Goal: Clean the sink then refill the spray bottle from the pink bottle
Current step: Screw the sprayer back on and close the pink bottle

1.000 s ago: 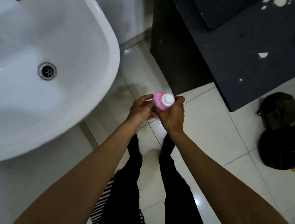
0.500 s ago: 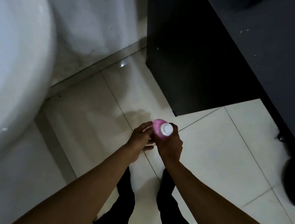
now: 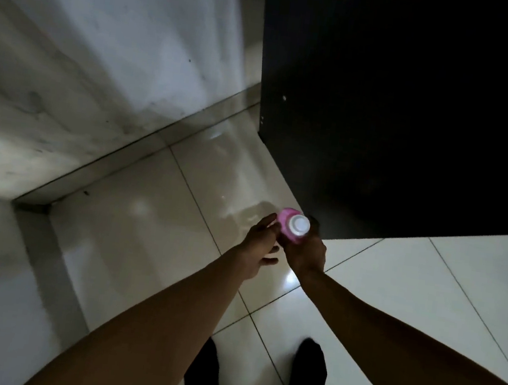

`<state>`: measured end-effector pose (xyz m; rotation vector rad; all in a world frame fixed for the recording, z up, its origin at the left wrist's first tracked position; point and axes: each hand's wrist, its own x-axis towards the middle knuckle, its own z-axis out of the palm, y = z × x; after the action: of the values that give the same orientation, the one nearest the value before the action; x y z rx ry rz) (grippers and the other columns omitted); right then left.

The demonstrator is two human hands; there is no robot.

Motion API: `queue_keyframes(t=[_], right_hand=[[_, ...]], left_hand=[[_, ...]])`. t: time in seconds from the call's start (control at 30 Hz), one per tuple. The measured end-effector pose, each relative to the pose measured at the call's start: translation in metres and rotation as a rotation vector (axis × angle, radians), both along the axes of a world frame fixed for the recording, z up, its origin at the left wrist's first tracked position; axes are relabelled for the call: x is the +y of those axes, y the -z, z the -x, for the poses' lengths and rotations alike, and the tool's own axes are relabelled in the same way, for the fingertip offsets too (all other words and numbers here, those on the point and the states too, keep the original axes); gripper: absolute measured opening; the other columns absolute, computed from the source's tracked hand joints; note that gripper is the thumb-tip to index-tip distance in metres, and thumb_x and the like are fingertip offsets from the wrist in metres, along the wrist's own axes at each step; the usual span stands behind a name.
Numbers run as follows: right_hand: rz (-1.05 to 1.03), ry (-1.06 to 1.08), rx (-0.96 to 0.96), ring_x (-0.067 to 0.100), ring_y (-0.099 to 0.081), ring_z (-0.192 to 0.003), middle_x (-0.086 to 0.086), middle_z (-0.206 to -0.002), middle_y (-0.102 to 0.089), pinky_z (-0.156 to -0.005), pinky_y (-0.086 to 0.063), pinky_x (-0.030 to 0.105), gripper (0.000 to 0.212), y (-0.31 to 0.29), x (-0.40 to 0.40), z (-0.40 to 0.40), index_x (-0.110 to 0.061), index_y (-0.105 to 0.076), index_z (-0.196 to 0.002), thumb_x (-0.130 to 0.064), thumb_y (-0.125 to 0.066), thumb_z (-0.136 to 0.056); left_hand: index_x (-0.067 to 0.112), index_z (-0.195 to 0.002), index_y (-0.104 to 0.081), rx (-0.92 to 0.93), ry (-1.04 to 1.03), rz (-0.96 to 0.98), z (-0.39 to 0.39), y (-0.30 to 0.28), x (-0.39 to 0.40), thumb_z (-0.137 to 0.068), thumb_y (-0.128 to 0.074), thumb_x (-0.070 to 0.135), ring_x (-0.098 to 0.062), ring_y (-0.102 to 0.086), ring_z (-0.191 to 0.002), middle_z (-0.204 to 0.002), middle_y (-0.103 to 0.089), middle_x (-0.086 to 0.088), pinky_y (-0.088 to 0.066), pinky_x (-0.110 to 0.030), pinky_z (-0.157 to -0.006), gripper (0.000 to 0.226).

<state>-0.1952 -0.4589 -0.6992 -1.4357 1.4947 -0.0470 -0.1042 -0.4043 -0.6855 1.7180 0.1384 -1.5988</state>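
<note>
Fingers of the right hand [image 3: 306,252] grip the pink bottle [image 3: 286,228]; left hand [image 3: 261,241] touches it, fingers relaxed.

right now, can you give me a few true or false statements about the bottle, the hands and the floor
1. The right hand grips the pink bottle. True.
2. The bottle's white cap is off and lies on the floor. False: the cap sits on top of the bottle.
3. The left hand touches the bottle's side with straight fingers. True, as far as the view shows.
4. The bottle is held over the sink. False: it is held over the tiled floor, beside a dark cabinet; no sink bowl shows.
5. The spray bottle stands on the floor next to the feet. False: no spray bottle is in view.
</note>
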Motion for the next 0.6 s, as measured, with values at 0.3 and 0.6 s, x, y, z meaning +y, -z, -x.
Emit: queue_keyframes(t=[0.3,0.6], right_hand=[[-0.017,-0.081,0.086,0.026,-0.052,-0.136,0.008,-0.142,-0.058,-0.112,-0.037,0.034,0.073,0.039,-0.053,-0.039,-0.013,-0.052,-0.141,-0.023,-0.086,-0.078],[-0.046,-0.04,0.158,0.025,-0.05,-0.139,0.011,-0.147,-0.055,-0.114,-0.036,0.034,0.07,0.057,-0.059,-0.047,-0.01,-0.049,-0.146,-0.024,-0.08,-0.085]], left_hand=[[0.029,-0.141,-0.042,-0.009,0.128,-0.038,-0.032,0.037,-0.038,-0.104,-0.039,0.045,-0.024,-0.044,-0.134,-0.148,-0.044,-0.003,-0.055,-0.045,-0.093,0.041],[0.027,-0.151,-0.034,0.022,0.052,-0.084,-0.03,0.045,-0.056,-0.108,-0.031,0.038,-0.027,-0.038,-0.142,-0.156,-0.036,-0.004,-0.052,-0.049,-0.099,0.044]])
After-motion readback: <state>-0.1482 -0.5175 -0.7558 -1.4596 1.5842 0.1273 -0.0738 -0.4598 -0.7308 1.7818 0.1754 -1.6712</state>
